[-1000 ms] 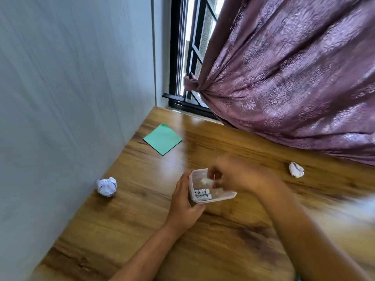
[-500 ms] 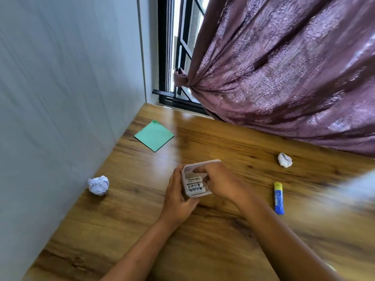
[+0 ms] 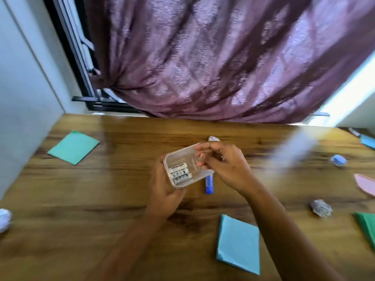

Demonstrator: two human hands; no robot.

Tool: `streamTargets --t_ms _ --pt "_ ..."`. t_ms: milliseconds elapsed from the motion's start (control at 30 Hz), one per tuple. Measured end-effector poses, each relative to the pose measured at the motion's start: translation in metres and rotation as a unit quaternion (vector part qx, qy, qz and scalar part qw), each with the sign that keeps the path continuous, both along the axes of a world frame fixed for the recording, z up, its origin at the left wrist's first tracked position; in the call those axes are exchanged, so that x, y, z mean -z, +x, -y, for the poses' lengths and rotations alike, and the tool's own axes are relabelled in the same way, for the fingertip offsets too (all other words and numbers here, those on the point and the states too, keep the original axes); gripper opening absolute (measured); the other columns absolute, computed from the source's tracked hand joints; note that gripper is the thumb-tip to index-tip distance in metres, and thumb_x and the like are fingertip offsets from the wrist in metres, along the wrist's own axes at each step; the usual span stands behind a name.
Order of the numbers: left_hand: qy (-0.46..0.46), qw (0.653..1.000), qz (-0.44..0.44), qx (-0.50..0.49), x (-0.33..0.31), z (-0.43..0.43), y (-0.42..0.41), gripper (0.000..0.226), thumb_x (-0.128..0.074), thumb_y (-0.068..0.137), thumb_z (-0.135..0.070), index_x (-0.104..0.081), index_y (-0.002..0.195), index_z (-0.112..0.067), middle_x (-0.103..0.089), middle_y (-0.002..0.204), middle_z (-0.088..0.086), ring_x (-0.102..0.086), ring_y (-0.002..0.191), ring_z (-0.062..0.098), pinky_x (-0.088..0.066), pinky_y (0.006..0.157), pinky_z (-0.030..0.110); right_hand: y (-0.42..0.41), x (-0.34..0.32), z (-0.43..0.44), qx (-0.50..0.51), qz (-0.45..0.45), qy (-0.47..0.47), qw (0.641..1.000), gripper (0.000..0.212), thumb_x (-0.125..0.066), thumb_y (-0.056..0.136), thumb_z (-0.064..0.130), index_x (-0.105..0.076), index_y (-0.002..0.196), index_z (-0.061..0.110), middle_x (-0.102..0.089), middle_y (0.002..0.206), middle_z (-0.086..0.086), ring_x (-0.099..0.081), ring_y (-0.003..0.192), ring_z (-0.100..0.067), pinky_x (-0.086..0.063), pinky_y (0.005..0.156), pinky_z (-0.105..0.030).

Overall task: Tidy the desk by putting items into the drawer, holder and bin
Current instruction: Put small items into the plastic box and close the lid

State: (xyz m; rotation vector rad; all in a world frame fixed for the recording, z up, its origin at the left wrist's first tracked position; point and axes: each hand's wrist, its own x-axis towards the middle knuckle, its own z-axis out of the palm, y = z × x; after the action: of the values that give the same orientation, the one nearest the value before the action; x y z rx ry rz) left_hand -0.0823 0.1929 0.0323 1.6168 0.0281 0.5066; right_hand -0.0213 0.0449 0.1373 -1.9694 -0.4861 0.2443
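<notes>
Three batteries (image 3: 179,173) lie side by side in a clear box (image 3: 182,157), against its near-left wall. The left hand (image 3: 164,191) grips the box from below and the left, fingers wrapped round its side, and holds it tilted above the bench (image 3: 101,199). The right hand (image 3: 225,165) hovers over the box's right half with fingers curled and tips at the rim; whether they pinch anything I cannot tell. A glue stick (image 3: 209,184) lies on the bench under the box's right corner, partly hidden by it. A green note (image 3: 74,148) lies flat at the far left, and a blue note (image 3: 238,243) lies near the front between the forearms. A paper ball (image 3: 4,219) sits at the left edge, and a grey ball (image 3: 320,207) sits well to the right. A curtain (image 3: 203,57) hangs behind the bench.
</notes>
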Motion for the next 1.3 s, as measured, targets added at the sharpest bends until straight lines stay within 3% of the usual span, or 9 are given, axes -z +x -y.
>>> streamTargets --t_ms 200,333,533,700,900,1067,1133,1200,1300 --pt "-0.015 0.998 -0.040 0.043 -0.006 0.106 0.042 0.069 -0.073 0.063 -0.010 -0.040 0.123 -0.016 -0.056 0.116 0.017 -0.059 0.103 0.031 -0.050 0.087 0.052 0.024 0.002 0.113 0.080 -0.014 0.051 0.995 0.023 -0.057 0.091 0.000 -0.069 0.095 0.019 -0.071 0.084 -0.011 -0.067 0.071 -0.014 -0.058 0.075 -0.030" --pt "-0.041 0.992 -0.065 0.100 -0.001 0.194 0.066 0.077 -0.068 0.061 0.003 -0.037 0.127 -0.019 -0.055 0.124 0.012 -0.056 0.115 0.028 -0.048 0.097 0.045 0.044 0.010 0.216 0.155 -0.031 0.065 0.985 0.026 -0.054 0.090 -0.003 -0.070 0.095 0.018 -0.070 0.084 -0.002 -0.064 0.067 -0.008 -0.052 0.062 -0.018" --pt "-0.045 0.987 -0.082 0.129 -0.005 0.301 0.104 0.075 -0.072 0.059 0.003 -0.042 0.117 -0.033 -0.058 0.117 -0.007 -0.059 0.108 0.013 -0.049 0.085 0.026 0.070 0.012 0.342 0.223 -0.053 0.024 0.973 0.025 -0.052 0.093 0.003 -0.067 0.094 0.022 -0.068 0.087 -0.007 -0.062 0.069 -0.013 -0.046 0.058 -0.014" --pt "-0.046 0.985 -0.091 0.142 -0.020 0.346 0.127 0.073 -0.073 0.054 -0.008 -0.042 0.117 -0.028 -0.058 0.119 0.003 -0.058 0.110 0.018 -0.049 0.090 0.036 0.079 0.011 0.391 0.224 -0.087 0.019 0.971 0.024 -0.051 0.093 0.002 -0.066 0.097 0.020 -0.068 0.086 -0.003 -0.062 0.067 -0.009 -0.044 0.060 -0.018" --pt "-0.007 0.977 -0.114 0.178 -0.017 0.374 0.165 0.078 -0.071 0.052 -0.006 -0.042 0.120 -0.028 -0.057 0.122 0.001 -0.057 0.114 0.017 -0.050 0.095 0.043 0.097 0.023 0.412 0.255 -0.099 0.022 0.962 0.020 -0.052 0.095 0.008 -0.063 0.100 0.024 -0.067 0.090 -0.007 -0.064 0.075 -0.013 -0.048 0.069 -0.027" --pt "-0.019 0.976 -0.124 0.175 -0.002 0.384 0.189 0.077 -0.075 0.059 0.015 -0.042 0.121 -0.016 -0.057 0.121 0.009 -0.058 0.112 0.026 -0.048 0.096 0.052 0.120 0.035 0.443 0.261 -0.122 0.002 0.958 0.020 -0.056 0.093 0.011 -0.064 0.110 0.018 -0.070 0.095 -0.006 -0.063 0.074 -0.012 -0.046 0.066 -0.025" --pt "-0.013 0.978 -0.127 0.167 0.003 0.387 0.193 0.077 -0.076 0.061 0.016 -0.042 0.121 -0.018 -0.057 0.120 0.006 -0.058 0.111 0.022 -0.050 0.094 0.045 0.141 0.037 0.461 0.279 -0.111 -0.007 0.954 0.023 -0.058 0.092 0.010 -0.063 0.114 0.014 -0.069 0.094 -0.006 -0.062 0.072 -0.012 -0.045 0.064 -0.025" --pt "-0.013 0.977 -0.126 0.173 0.001 0.393 0.199 0.076 -0.076 0.062 0.017 -0.042 0.121 -0.017 -0.058 0.118 0.004 -0.060 0.107 0.009 -0.052 0.088 0.029 0.167 0.040 0.479 0.298 -0.086 -0.032 0.950 0.028 -0.059 0.091 0.012 -0.060 0.119 0.015 -0.068 0.095 -0.006 -0.061 0.074 -0.013 -0.047 0.064 -0.026" --pt "-0.015 0.978 -0.131 0.159 -0.001 0.409 0.217 0.074 -0.073 0.064 0.021 -0.039 0.121 -0.011 -0.057 0.111 -0.004 -0.061 0.091 -0.011 -0.050 0.076 0.011 0.218 0.053 0.508 0.315 -0.057 -0.101 0.942 0.036 -0.060 0.091 0.014 -0.056 0.126 0.017 -0.064 0.108 -0.008 -0.060 0.094 -0.018 -0.050 0.077 -0.030"
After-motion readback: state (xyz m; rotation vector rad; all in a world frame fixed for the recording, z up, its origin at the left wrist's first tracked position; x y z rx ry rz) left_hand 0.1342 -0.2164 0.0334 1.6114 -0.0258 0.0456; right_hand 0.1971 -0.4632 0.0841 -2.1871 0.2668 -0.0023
